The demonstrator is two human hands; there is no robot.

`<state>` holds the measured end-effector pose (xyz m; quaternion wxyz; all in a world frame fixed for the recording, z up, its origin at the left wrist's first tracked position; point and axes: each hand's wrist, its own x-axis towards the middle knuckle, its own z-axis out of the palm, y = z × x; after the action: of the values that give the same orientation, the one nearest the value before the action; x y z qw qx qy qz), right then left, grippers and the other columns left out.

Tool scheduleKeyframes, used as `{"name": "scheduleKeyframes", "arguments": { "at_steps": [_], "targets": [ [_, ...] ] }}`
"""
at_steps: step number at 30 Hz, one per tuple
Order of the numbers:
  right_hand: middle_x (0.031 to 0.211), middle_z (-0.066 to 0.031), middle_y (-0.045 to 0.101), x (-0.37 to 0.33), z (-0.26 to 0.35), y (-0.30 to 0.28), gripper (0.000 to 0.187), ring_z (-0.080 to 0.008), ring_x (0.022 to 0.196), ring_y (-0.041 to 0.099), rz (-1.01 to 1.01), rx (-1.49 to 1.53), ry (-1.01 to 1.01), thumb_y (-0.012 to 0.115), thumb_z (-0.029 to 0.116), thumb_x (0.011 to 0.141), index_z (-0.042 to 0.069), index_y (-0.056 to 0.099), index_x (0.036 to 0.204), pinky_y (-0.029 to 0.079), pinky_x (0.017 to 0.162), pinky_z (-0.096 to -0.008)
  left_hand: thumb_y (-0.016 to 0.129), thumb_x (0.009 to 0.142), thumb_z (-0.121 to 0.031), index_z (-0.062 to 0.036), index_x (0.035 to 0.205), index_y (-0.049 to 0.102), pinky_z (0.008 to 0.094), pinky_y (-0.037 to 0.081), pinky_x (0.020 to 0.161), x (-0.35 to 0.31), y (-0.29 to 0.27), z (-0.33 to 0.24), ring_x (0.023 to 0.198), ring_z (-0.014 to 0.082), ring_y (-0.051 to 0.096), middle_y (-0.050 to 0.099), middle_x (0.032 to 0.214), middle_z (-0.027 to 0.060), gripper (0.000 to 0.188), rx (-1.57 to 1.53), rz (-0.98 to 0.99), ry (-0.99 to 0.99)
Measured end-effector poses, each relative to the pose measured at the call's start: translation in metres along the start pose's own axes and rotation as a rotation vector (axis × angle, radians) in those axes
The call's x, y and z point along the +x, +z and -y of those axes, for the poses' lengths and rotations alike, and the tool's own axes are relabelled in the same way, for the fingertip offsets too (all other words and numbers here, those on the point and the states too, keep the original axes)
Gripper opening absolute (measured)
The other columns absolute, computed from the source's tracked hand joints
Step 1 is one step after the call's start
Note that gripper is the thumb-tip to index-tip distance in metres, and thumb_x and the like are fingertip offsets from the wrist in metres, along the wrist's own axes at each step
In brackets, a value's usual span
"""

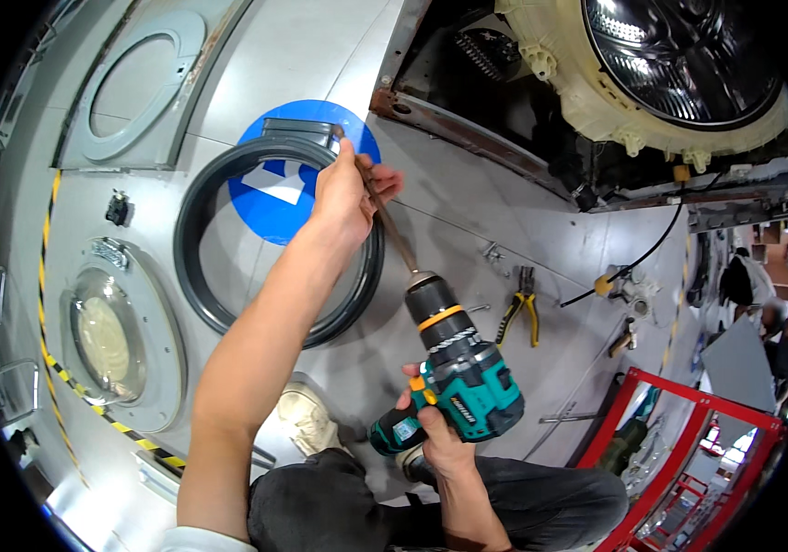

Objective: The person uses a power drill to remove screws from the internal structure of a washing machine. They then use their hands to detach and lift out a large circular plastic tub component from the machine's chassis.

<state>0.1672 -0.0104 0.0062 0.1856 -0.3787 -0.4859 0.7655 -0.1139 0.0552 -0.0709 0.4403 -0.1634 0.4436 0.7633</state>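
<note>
A teal and black cordless drill is held above the floor in my right hand, whose fingers wrap round its grip. From the chuck a long brown bit reaches up and leftward. My left hand is closed round that bit near its far end, with some fingers partly raised. Under my left hand and forearm lies a round black rubber door gasket, partly hidden by them. It overlaps a blue round floor sticker and a dark rectangular plastic piece.
A washing machine drum in an opened cabinet stands at the far right. Left lie a round glass door, a front panel and a small black part. Yellow-black pliers, screws and a red frame are at right.
</note>
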Motion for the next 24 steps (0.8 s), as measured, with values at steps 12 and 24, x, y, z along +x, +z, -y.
{"name": "scheduleKeyframes", "arguments": {
  "at_steps": [12,24],
  "targets": [
    [0.104,-0.0158,0.064,0.090,0.034,-0.021,0.047,-0.0193,0.071,0.061,-0.353,0.208,-0.199,0.058,0.022,0.095,0.004,0.044,0.136,0.055,0.067,-0.0296,0.038,0.101,-0.053,-0.0037,0.128,0.054,0.0330,0.040,0.098,-0.068,0.005,0.049,0.113,0.0168,0.052,0.059,0.119,0.0076,0.058,0.337,0.504,-0.102],
    [0.120,-0.0177,0.063,0.157,0.036,0.015,0.042,-0.0143,0.070,0.065,-0.453,-0.186,-0.556,0.066,0.018,0.091,-0.001,0.050,0.125,0.057,0.061,-0.0276,0.042,0.104,-0.026,0.0028,0.102,0.059,0.0301,0.045,0.087,-0.111,-0.105,0.066,0.093,0.0163,0.059,0.064,0.096,0.0099,0.034,0.554,0.402,0.100]
  ]
}}
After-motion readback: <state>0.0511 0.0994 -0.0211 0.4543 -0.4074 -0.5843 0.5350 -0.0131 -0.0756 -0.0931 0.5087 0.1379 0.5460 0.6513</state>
